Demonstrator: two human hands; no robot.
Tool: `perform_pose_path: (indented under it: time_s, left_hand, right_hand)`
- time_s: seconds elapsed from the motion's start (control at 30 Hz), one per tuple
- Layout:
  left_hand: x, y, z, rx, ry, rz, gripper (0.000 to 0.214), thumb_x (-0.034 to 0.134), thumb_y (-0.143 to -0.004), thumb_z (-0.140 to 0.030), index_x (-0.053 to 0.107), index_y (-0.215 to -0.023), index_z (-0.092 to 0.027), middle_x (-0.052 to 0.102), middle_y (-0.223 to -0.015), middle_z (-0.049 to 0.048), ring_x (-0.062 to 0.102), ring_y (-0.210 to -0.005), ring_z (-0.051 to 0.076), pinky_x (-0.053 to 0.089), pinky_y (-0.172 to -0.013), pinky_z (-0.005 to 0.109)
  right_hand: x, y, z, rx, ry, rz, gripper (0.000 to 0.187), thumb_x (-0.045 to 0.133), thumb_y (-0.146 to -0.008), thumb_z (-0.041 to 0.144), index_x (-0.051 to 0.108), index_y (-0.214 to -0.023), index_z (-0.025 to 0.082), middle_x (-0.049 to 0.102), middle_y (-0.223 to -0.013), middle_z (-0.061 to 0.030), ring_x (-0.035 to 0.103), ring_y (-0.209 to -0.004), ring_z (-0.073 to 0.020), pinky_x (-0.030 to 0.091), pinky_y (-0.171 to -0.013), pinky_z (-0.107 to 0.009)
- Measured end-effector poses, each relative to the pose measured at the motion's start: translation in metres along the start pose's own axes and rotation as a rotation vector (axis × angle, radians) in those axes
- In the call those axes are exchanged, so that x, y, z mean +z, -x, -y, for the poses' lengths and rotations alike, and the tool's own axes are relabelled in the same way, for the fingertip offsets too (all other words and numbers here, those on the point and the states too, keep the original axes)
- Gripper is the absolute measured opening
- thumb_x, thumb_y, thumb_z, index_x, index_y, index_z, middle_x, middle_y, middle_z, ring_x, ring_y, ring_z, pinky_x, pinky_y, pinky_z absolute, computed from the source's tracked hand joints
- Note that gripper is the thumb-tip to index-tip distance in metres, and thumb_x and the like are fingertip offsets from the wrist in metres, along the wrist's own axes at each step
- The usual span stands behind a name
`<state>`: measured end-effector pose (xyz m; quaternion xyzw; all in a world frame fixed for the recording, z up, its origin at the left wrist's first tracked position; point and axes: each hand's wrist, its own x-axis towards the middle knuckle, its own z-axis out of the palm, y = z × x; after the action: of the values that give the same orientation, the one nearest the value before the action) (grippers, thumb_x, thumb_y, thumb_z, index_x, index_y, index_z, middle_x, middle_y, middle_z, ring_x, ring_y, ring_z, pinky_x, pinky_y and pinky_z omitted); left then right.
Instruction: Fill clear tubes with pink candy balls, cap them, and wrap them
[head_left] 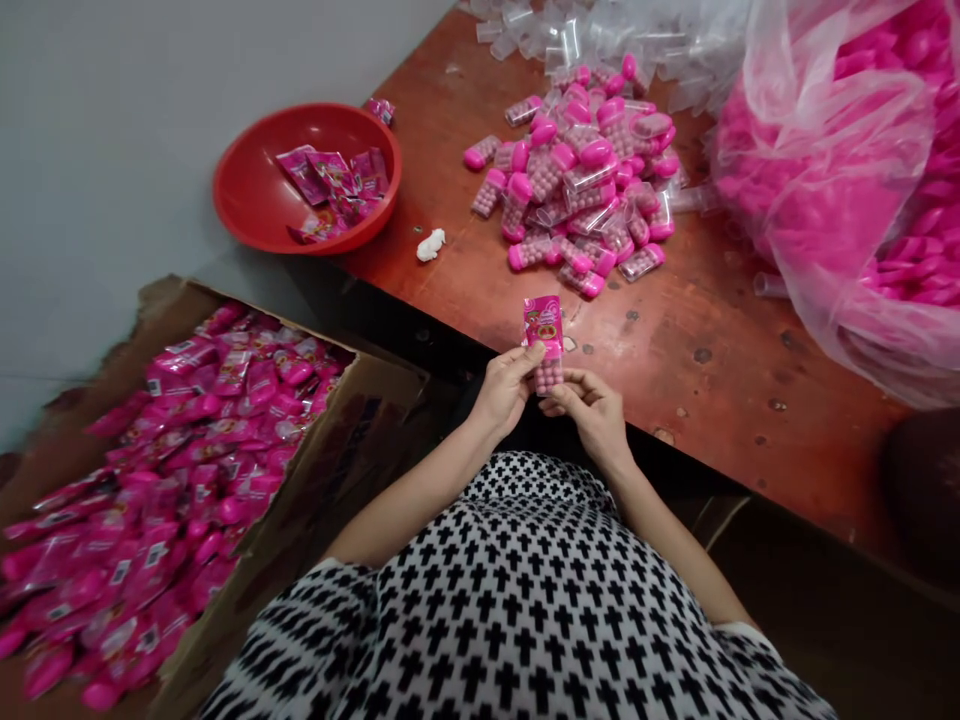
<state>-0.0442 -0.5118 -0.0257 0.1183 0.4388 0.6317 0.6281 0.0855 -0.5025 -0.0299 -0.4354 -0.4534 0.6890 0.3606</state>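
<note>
1. Hands, two, bare: left hand (pixel 510 388), thumb on top, pinching the tube of pink beads (pixel 549 373) at mid-length; right hand (pixel 596 408), fingertips gripping its lower end.
2. Position: held just on the wearer's side of the heap of filled tubes (pixel 592 180); upper part covered by a printed pink wrapper (pixel 541 315).
3. Handling, as judged: light; stiff, slick body; thin wrapper, liable to crease or tear. Best hold: sides and lower end, lightly over film.
4. Red bowl (pixel 247 165), left of the heap; printed packets (pixel 337 180) inside.
5. White lump (pixel 430 245), left of the heap, nearer the wearer; material unclear.
6. Cardboard box (pixel 390 385), well left of the heap, lower down; wrapped pink packs (pixel 202 450) within.
7. Clear tubes (pixel 566 42), beyond the heap.
8. Plastic bag (pixel 847 170), right of the heap; pink contents.
9. Obstructions, as judged: heap crowds forward reach; loose bag film could snag rightward reach.
</note>
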Motion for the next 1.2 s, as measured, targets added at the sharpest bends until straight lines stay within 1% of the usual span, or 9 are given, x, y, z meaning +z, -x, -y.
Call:
perform_pose_path:
  time_s: [0.1,0.23,0.3,0.57,0.7,0.87,0.97,1.07,1.2]
  left_hand:
    - [0.004,0.0,0.001,-0.008,0.013,0.001,0.035,0.076,-0.063,-0.043,0.066,-0.072,-0.011,0.065,-0.066,0.003,0.054,-0.054,0.008,0.044,-0.055,0.02]
    - [0.004,-0.001,0.001,-0.033,-0.034,-0.056,0.039,0.082,-0.055,-0.04,0.064,-0.072,-0.01,0.067,-0.068,0.0046,0.055,-0.051,0.008,0.043,-0.052,0.021]
    - [0.002,-0.002,0.001,-0.044,-0.059,-0.057,0.038,0.081,-0.055,-0.039,0.065,-0.072,-0.009,0.068,-0.07,0.0065,0.056,-0.052,0.009,0.044,-0.052,0.022]
    - [-0.003,-0.001,0.003,-0.088,-0.085,0.017,0.033,0.08,-0.058,-0.036,0.067,-0.068,-0.007,0.069,-0.07,0.0092,0.056,-0.053,0.009,0.044,-0.051,0.021]
    - [0.0,0.003,0.006,-0.054,-0.11,-0.028,0.032,0.08,-0.058,-0.037,0.067,-0.066,-0.009,0.067,-0.066,0.0059,0.056,-0.055,0.008,0.045,-0.055,0.021]
    - [0.01,0.008,0.01,0.049,-0.174,-0.122,0.033,0.081,-0.056,-0.038,0.068,-0.068,-0.01,0.059,-0.056,-0.0007,0.048,-0.049,0.006,0.038,-0.046,0.02]
    - [0.012,0.01,0.01,0.034,-0.093,-0.08,0.035,0.079,-0.059,-0.042,0.067,-0.068,-0.011,0.056,-0.055,-0.0013,0.046,-0.048,0.006,0.037,-0.045,0.02]
    - [0.009,0.01,0.007,0.013,0.017,-0.027,0.037,0.077,-0.061,-0.046,0.066,-0.071,-0.011,0.063,-0.065,0.0028,0.054,-0.056,0.008,0.043,-0.052,0.021]
    - [0.005,0.01,0.004,0.0,0.034,-0.039,0.033,0.08,-0.058,-0.038,0.067,-0.068,-0.01,0.065,-0.068,0.0044,0.057,-0.06,0.008,0.046,-0.058,0.02]
  right_hand:
    - [0.005,0.002,-0.004,-0.022,0.006,-0.06,0.032,0.073,-0.069,0.041,0.064,-0.09,0.017,0.07,-0.07,-0.0002,0.065,-0.056,-0.0124,0.058,-0.058,-0.029]
    - [0.007,0.003,-0.005,-0.117,0.153,-0.1,0.027,0.073,-0.07,0.038,0.067,-0.089,0.019,0.072,-0.076,-0.0007,0.066,-0.06,-0.0122,0.058,-0.06,-0.028]
    - [0.006,0.005,-0.005,-0.142,0.184,-0.108,0.027,0.073,-0.071,0.037,0.068,-0.089,0.019,0.072,-0.076,-0.0006,0.065,-0.059,-0.0121,0.058,-0.059,-0.028]
    - [0.004,0.001,-0.004,-0.006,-0.091,-0.087,0.024,0.074,-0.069,0.036,0.066,-0.081,0.017,0.071,-0.067,-0.0003,0.062,-0.048,-0.0106,0.055,-0.048,-0.024]
    - [0.005,-0.003,-0.009,0.028,-0.143,-0.117,0.024,0.075,-0.067,0.035,0.064,-0.078,0.017,0.071,-0.067,0.0001,0.062,-0.048,-0.0099,0.054,-0.048,-0.023]
    - [0.012,-0.007,-0.013,-0.047,-0.16,-0.201,0.029,0.075,-0.067,0.038,0.057,-0.076,0.018,0.068,-0.061,0.0029,0.06,-0.045,-0.0099,0.054,-0.045,-0.023]
    - [0.013,-0.007,-0.011,-0.055,-0.156,-0.189,0.028,0.074,-0.069,0.038,0.054,-0.075,0.019,0.067,-0.06,0.0031,0.06,-0.044,-0.0098,0.053,-0.045,-0.023]
    - [0.013,-0.006,-0.009,-0.046,-0.139,-0.168,0.027,0.074,-0.07,0.036,0.054,-0.075,0.019,0.067,-0.059,0.0036,0.06,-0.044,-0.01,0.053,-0.044,-0.023]
    - [0.016,0.0,-0.006,-0.125,-0.054,-0.217,0.026,0.074,-0.069,0.036,0.056,-0.075,0.018,0.067,-0.06,0.0033,0.061,-0.045,-0.0111,0.055,-0.045,-0.025]
